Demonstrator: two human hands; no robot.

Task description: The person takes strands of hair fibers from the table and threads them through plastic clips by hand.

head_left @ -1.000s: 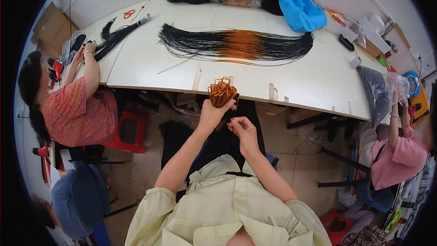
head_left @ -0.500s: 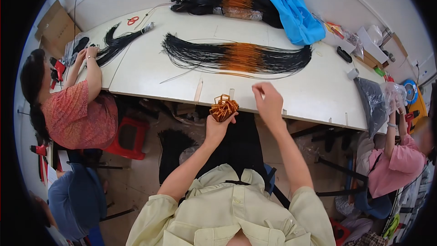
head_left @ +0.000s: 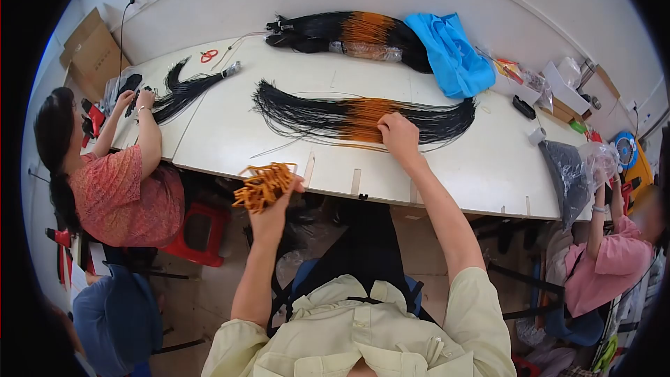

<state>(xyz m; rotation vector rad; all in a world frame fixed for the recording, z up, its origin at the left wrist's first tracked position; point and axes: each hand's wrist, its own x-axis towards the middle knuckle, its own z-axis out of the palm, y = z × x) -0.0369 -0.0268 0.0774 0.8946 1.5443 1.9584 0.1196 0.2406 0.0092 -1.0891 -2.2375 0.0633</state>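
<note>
My left hand (head_left: 271,213) is closed around a bunch of orange-brown bent strips (head_left: 264,185), held off the table's front edge. The strips form angular loops that fan out above my fingers. My right hand (head_left: 400,135) reaches over the table with its fingertips pinched at the orange middle of a long bundle of thin wires (head_left: 314,117). This bundle lies flat, black towards both ends, with a few strands straying at the front. How many strands my right fingers grip is hidden.
Behind lie a thicker black-and-orange wire bundle (head_left: 307,31) and a blue cloth (head_left: 453,52). Red-handled scissors (head_left: 209,56) and a tied black bundle (head_left: 192,93) lie left. Co-workers sit at the left (head_left: 115,192) and right (head_left: 601,262). A black bag (head_left: 560,167) hangs over the edge.
My left hand has moved left with the orange-brown strips, which now spread outward. My right hand has gone forward and left from the table edge onto the wires' orange middle. The camera view has tilted.
</note>
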